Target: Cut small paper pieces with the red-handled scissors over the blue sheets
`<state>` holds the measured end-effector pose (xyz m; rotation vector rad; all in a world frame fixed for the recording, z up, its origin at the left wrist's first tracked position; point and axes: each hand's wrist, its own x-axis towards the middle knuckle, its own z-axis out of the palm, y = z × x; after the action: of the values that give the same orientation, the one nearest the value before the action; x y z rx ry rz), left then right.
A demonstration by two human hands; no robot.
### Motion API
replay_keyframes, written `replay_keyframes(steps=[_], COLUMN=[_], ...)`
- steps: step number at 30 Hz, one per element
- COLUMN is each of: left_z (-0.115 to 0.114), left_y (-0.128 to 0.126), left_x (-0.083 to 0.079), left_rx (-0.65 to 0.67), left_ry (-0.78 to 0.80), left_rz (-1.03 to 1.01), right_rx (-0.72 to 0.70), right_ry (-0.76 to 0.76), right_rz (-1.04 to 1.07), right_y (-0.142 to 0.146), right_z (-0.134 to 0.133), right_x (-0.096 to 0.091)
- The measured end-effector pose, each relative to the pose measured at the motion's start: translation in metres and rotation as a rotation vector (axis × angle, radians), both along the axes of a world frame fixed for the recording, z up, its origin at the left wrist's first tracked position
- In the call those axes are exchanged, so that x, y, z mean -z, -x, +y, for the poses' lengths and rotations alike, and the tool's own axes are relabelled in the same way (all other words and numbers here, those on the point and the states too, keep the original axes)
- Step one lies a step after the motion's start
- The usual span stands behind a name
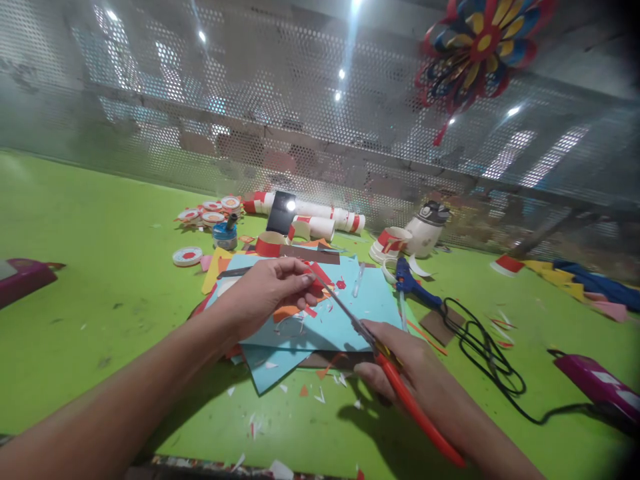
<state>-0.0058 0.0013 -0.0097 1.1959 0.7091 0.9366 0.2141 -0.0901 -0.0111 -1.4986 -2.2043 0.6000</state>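
Observation:
My left hand [273, 288] pinches a small red paper piece [316, 275] above a stack of light blue paper sheets [345, 313]. My right hand [407, 370] grips scissors [357, 325] with red handles, their blades pointing up-left and meeting the red piece at my left fingertips. Small red, white and orange paper scraps [300, 390] lie on the blue sheets and on the green table [100, 267] below them.
A blue glue gun [407, 281] with a black cord [487, 357] lies right of the sheets. White cups with red bands [320, 223], round discs [210, 212], a white pot [425, 230] and a phone [281, 211] stand behind. Purple tools [595, 387] lie at both sides. A paper pinwheel [477, 50] hangs on the mesh wall.

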Motion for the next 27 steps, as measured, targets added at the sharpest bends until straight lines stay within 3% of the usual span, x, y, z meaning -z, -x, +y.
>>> replay_keyframes(steps=[27], left_z=[-0.0007], left_y=[-0.0017], left_x=[-0.0023], left_rx=[-0.044], left_ry=[0.009], left_rz=[0.049], right_rx=[0.04], right_ry=[-0.025], right_rz=[-0.082], right_y=[0.002], right_z=[-0.0014], right_x=[0.0032])
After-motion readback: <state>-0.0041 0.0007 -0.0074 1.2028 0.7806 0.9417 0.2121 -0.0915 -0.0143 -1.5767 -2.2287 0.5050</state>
